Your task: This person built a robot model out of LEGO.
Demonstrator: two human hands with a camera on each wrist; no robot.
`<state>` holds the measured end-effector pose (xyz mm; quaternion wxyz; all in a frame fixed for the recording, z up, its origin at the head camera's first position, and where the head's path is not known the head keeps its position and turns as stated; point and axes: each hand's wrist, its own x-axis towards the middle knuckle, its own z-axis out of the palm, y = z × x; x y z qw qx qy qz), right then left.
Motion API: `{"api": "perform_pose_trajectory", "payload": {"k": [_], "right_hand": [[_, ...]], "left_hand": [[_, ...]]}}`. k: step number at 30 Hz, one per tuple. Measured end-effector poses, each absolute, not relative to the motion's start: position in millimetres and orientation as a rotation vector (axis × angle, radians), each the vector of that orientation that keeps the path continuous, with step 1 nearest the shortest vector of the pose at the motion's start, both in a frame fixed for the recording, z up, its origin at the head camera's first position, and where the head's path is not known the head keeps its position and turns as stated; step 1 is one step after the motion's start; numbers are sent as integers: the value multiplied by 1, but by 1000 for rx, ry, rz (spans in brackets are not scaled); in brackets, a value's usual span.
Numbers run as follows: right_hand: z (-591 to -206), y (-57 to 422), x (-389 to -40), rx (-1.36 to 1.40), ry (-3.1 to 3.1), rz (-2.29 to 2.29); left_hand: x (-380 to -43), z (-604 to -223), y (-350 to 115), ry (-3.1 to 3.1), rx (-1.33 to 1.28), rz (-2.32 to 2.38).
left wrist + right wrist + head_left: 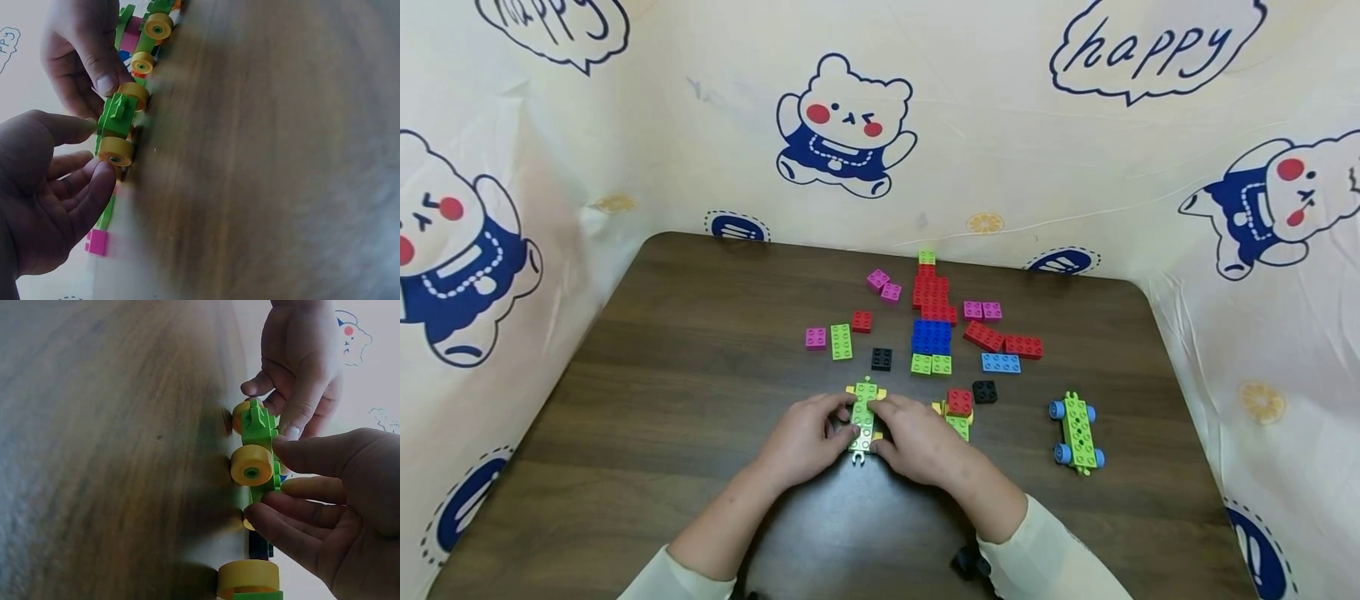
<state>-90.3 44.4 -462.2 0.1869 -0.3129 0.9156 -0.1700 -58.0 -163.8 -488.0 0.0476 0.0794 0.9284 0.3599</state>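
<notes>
A green toy car base (862,417) with yellow wheels lies lengthwise between both hands, its hooked end toward the person. My left hand (808,437) grips its left side, thumb near the hooked end and fingers at the far wheel. From the other side my right hand (917,437) grips it, index finger on the studs and thumb by the near right wheel. The left wrist view shows the left fingertips at a yellow wheel (116,151). Just right of the right hand is a second green car base (957,425) with a red brick (959,402) on top.
A green car base with blue wheels (1078,433) stands at the right. Beyond the hands are blue bricks (931,337), red bricks (931,292), pink bricks (816,338), a green brick (841,342) and black bricks (882,359). A dark piece (964,562) lies by the right sleeve.
</notes>
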Motion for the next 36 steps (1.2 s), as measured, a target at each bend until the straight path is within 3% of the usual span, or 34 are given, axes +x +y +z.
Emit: {"api": "perform_pose_trajectory", "payload": {"k": [26,36], "right_hand": [[-466,44,-81,-812,2617,-516],[-468,42,-77,-776,2643,-476]], "left_hand": [[-139,-477,-225,2976,35,1037],[-155,-484,-233,2946,29,1035]]}}
